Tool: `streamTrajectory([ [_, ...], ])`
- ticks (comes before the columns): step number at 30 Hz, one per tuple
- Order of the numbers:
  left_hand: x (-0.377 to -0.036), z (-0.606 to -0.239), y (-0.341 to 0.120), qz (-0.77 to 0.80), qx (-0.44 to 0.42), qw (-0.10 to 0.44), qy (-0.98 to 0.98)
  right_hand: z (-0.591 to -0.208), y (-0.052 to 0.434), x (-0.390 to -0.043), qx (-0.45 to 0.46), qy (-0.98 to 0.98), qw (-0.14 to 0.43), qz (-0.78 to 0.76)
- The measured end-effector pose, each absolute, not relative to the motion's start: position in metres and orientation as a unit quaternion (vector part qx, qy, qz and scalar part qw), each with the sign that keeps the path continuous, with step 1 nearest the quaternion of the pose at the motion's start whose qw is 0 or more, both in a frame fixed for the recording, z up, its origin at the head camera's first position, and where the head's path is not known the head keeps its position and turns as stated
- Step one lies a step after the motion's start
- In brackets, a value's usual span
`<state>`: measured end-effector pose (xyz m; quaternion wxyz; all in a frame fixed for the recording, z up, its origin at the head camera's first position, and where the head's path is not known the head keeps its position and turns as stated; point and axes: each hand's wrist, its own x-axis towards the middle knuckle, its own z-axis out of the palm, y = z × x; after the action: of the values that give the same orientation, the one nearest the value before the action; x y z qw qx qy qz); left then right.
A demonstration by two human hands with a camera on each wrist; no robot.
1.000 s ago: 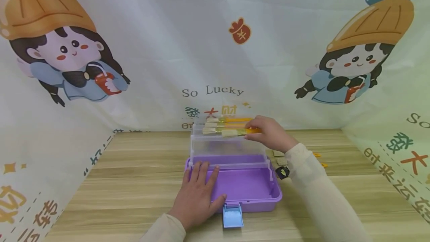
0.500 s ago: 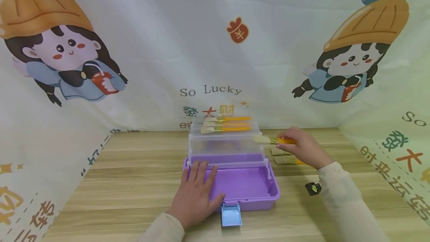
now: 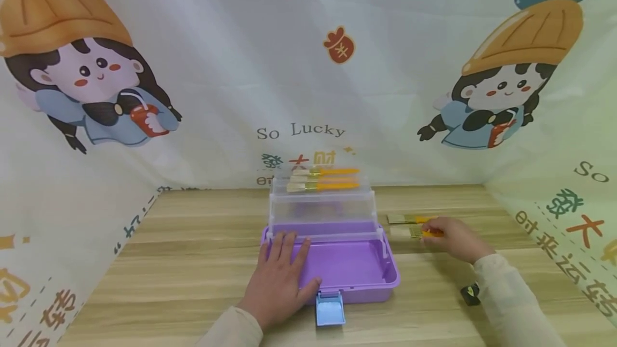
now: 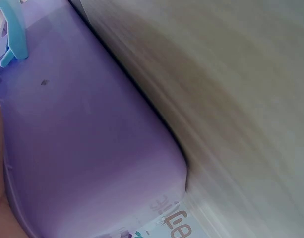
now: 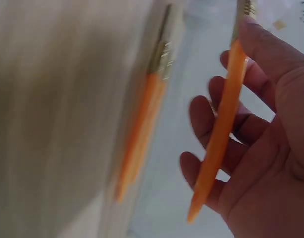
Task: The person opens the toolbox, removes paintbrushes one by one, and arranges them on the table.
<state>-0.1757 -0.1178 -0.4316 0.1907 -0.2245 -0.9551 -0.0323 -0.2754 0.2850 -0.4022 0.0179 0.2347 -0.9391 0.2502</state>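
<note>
My left hand point(image 3: 279, 280) rests with spread fingers on the left side of an open purple box point(image 3: 349, 264). In the left wrist view the box's smooth purple wall point(image 4: 92, 134) fills much of the picture. My right hand point(image 3: 455, 239) pinches a flat paintbrush point(image 5: 223, 119) by its orange handle, thumb near the metal ferrule. In the head view its pale bristles point left, low over the table right of the box. Beside it lie other paintbrushes point(image 5: 147, 114), partly covered in the head view. More paintbrushes point(image 3: 332, 186) lie in the clear raised tray at the back.
The box's light blue latch point(image 3: 330, 310) hangs down at the front. Clear plastic trays point(image 3: 325, 209) stand raised behind the purple bottom. A small black thing point(image 3: 470, 294) with a green mark is by the right sleeve. A printed cloth point(image 3: 222, 68) rises behind the wooden table point(image 3: 183, 261).
My right hand has carried the paintbrush from the raised tray rightward and down to the brushes on the table. The left hand has stayed on the box.
</note>
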Motion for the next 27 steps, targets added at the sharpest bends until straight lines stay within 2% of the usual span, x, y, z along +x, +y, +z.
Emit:
streamTrajectory([
  [5,-0.175,-0.433,-0.118,-0.036,-0.224,0.200,-0.953,-0.412,0.294,-0.279,0.243,-0.939,-0.019,0.242],
  [11,-0.175,-0.431,-0.116,-0.036,-0.221,0.186,-0.957,-0.418,0.300,-0.282,0.218,-0.945,-0.056,0.239],
  [27,-0.174,-0.430,-0.117,-0.034,-0.219,0.180,-0.958,-0.427,0.302,-0.286,0.214,-0.945,-0.060,0.238],
])
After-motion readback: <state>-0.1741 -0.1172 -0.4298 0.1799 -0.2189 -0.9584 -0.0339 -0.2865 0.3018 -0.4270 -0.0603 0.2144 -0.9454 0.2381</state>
